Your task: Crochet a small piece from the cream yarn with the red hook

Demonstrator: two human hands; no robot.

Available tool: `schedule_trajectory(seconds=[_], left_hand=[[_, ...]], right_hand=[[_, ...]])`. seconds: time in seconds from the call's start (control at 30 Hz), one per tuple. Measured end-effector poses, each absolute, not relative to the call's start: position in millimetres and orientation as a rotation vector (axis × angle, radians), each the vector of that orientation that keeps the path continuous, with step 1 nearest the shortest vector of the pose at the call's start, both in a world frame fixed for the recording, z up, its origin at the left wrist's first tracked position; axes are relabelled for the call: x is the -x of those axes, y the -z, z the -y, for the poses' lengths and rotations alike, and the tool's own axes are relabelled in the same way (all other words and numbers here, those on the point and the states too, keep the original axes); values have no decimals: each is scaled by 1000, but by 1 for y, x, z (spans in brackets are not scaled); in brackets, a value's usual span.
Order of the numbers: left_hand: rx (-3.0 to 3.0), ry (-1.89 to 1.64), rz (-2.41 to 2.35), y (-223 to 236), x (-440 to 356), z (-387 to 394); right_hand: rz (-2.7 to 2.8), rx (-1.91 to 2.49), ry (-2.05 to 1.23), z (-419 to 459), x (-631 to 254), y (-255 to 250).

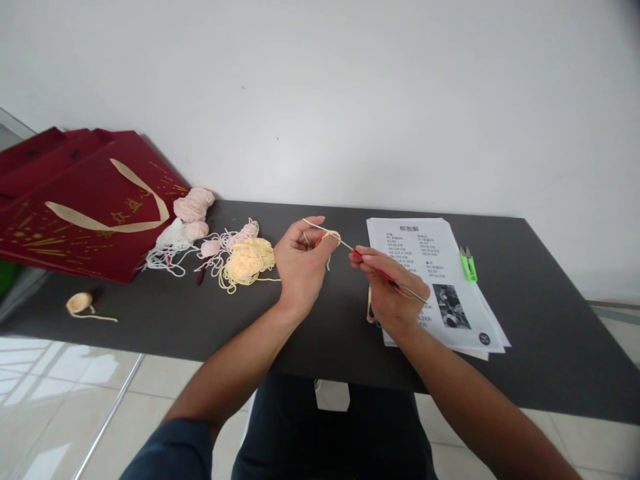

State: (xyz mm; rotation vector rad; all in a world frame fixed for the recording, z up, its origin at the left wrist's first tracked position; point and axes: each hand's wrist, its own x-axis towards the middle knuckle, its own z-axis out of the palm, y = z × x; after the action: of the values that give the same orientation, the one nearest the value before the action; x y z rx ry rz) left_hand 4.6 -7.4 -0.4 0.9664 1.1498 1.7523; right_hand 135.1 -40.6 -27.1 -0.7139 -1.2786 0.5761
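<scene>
My left hand (303, 263) is closed, pinching a small cream crochet piece (331, 237) between thumb and fingers. A strand of yarn runs over its raised fingers. My right hand (393, 287) grips a crochet hook (383, 272) with a red handle and metal shaft. The hook's tip points left and reaches up to the crochet piece. From the left hand a yellow strand trails back to a loose ball of yellow yarn (249, 260) on the table. Fingers hide most of the crochet piece.
Printed sheets (420, 267) lie under my right hand, with green thread snips (468, 264) on their edge. Red paper bags (95, 200) lean at the left beside pink yarn (194, 204) and white yarn (170, 243). A small crocheted cup shape (79, 303) rests near the table's (340, 347) left front.
</scene>
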Motion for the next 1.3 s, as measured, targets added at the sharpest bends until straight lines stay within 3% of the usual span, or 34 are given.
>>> schedule_trajectory(seconds=[0.33,0.5,0.73,1.1,1.3], left_hand=[[-731,-1492,-765,-8,2,2],[-682,-1410,-660,-9,6,-1],[-873,-1365,-822,-7,9,-2],[-1096,-1455,-1140,2,6,-1],[-1290,-1550,-1079,2,4,3]], right_hand=[[1301,698,-577,40,-135,29],[1217,706,-736,36,-136,27],[1063,659,-939,20,-148,13],[1494,795,-390,32,-157,11],[1199,836,-700,30,-158,7]])
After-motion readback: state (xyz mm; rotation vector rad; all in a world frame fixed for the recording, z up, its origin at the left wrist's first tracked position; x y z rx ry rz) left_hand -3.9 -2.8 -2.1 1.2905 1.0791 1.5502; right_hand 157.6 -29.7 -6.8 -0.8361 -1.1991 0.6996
